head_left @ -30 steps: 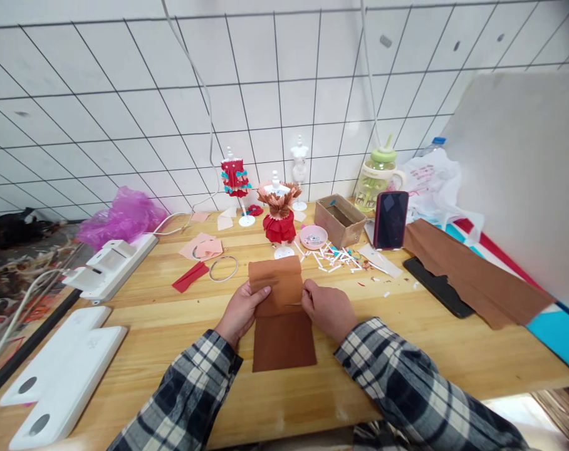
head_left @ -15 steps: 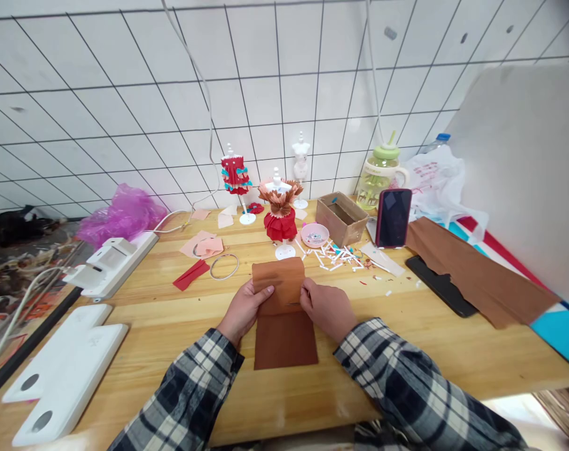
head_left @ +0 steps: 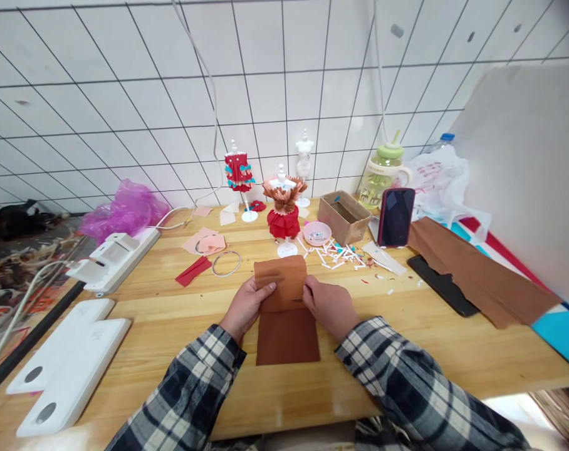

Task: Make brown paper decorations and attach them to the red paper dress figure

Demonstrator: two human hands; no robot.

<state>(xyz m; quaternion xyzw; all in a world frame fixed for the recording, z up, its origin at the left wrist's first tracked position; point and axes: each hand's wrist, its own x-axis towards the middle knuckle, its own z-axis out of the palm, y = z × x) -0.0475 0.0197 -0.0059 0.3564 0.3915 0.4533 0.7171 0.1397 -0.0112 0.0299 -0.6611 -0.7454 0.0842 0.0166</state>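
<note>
If the brown sheet [head_left: 289, 338] marks the dial's centre, its flat end rests on the desk [head_left: 172, 351] toward six; at nine, the left hand [head_left: 245, 307] grips it, thumb on top, apparently to steady the fold; at three, the right hand [head_left: 332, 307] has a narrow grip on the edge, perhaps for tension; matte, smooth, rectangular material; beyond, a thin round hoop [head_left: 225, 275] near ten, a pleated-paper-like dress form [head_left: 283, 223] at twelve.

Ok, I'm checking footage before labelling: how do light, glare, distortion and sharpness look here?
Head view: bright, fairly even light, with soft glare on the tabletop below the brown sheet; head view: wide-angle stretch slants the wall tiles toward the sides, and the top right corner is dark; head view: left hand and right hand look reasonably sharp, the clutter at far left softer.
</note>
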